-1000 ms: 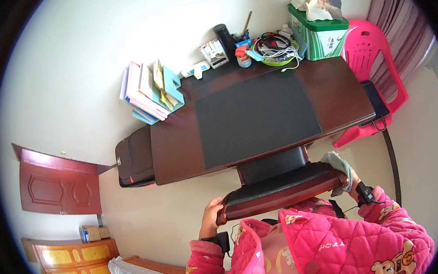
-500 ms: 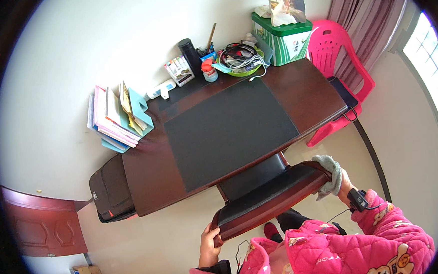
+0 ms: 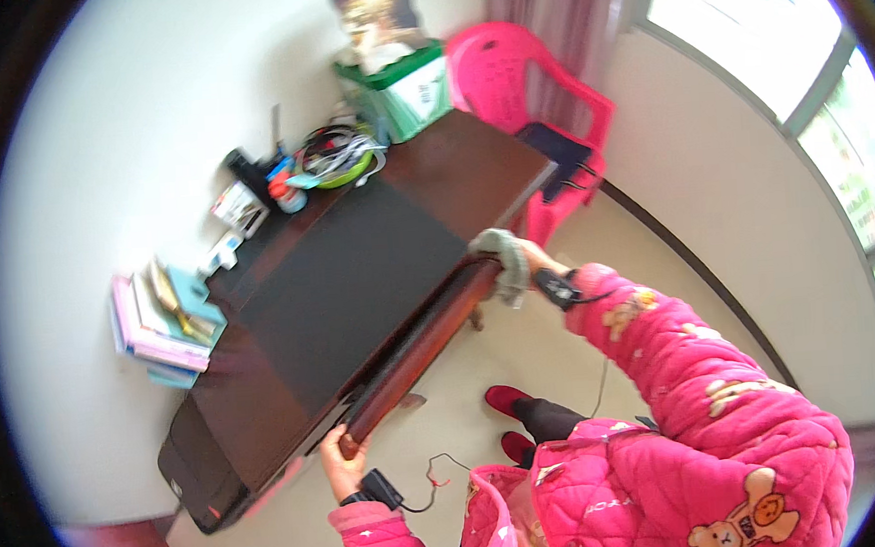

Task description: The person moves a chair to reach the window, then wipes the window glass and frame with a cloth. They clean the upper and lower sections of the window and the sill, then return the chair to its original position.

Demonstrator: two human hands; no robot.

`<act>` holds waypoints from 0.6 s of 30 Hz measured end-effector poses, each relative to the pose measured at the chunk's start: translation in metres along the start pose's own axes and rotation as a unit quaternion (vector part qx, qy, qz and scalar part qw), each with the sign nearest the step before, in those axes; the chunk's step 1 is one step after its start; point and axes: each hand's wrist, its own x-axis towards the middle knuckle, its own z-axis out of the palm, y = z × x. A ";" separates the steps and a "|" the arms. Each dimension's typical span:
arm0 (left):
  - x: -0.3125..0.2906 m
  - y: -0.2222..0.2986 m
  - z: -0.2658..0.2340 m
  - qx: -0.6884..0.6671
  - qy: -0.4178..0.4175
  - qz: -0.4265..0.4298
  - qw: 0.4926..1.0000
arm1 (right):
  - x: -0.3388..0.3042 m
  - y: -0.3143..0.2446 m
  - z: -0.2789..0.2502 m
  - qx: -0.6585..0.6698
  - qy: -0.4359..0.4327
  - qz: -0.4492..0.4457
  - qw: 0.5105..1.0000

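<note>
A dark reddish-brown wooden chair with black padding stands at the near edge of the desk (image 3: 496, 160), its backrest (image 3: 426, 336) slanting along that edge. The seat is mostly hidden. My left hand (image 3: 344, 468) is closed round the left end of the backrest's wooden top. At the opposite end my right hand (image 3: 539, 259) grips a grey-green cloth (image 3: 501, 255), which is draped against the backrest's corner. Part of those right fingers is covered by the cloth.
On the desk are upright folders and books (image 3: 165, 320), a green basket of cables (image 3: 335, 159) and a green-and-white box (image 3: 402, 95). A pink plastic chair (image 3: 505, 59) stands beyond the right end. A black bag (image 3: 194, 469) is by the left end.
The chair has been pushed in against the desk, both hands moving with it. My view has turned to the right, showing more of the window. The cloth is still at the backrest's right end.
</note>
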 end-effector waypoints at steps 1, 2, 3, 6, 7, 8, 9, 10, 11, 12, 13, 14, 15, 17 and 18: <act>0.013 0.000 -0.006 -0.120 0.007 -0.083 0.989 | 0.005 0.001 0.009 0.044 0.046 -0.015 0.998; 0.025 0.001 -0.011 -0.196 0.004 -0.115 0.974 | 0.007 -0.001 0.020 0.221 0.079 0.009 0.972; 0.029 0.002 -0.014 -0.272 -0.004 -0.130 0.954 | 0.008 -0.006 0.031 0.362 0.123 0.040 0.923; 0.035 0.011 -0.011 -0.311 0.132 -0.196 0.921 | -0.009 -0.037 0.058 0.669 0.097 0.158 0.720; 0.033 0.014 -0.006 -0.303 0.148 -0.195 0.921 | -0.020 -0.051 0.065 0.661 0.080 0.158 0.730; 0.033 0.019 0.000 -0.327 0.201 -0.193 0.903 | -0.031 -0.065 0.070 0.648 0.049 0.163 0.743; 0.035 0.023 0.008 -0.322 0.186 -0.208 0.905 | -0.042 -0.078 0.073 0.681 -0.011 0.195 0.706; 0.035 0.025 0.019 -0.317 0.169 -0.211 0.909 | -0.051 -0.088 0.074 0.705 -0.018 0.180 0.686; 0.042 0.027 0.030 -0.314 0.149 -0.212 0.913 | -0.060 -0.097 0.074 0.738 -0.057 0.132 0.659; 0.049 0.029 0.042 -0.292 0.091 -0.221 0.926 | -0.067 -0.102 0.073 0.723 -0.050 0.088 0.683; 0.061 0.031 0.055 -0.261 0.025 -0.236 0.936 | -0.074 -0.106 0.072 0.742 -0.055 0.099 0.661; 0.069 0.028 0.068 -0.240 -0.036 -0.238 0.940 | -0.081 -0.108 0.071 0.738 -0.048 0.093 0.667; 0.077 0.026 0.082 -0.203 -0.058 -0.249 0.945 | -0.089 -0.108 0.069 0.734 -0.036 0.086 0.673; 0.091 0.018 0.118 -0.171 -0.162 -0.244 0.941 | -0.105 -0.105 0.064 0.721 -0.008 0.066 0.690; 0.091 0.014 0.135 -0.144 -0.153 -0.254 0.944 | -0.115 -0.103 0.060 0.713 0.009 0.061 0.698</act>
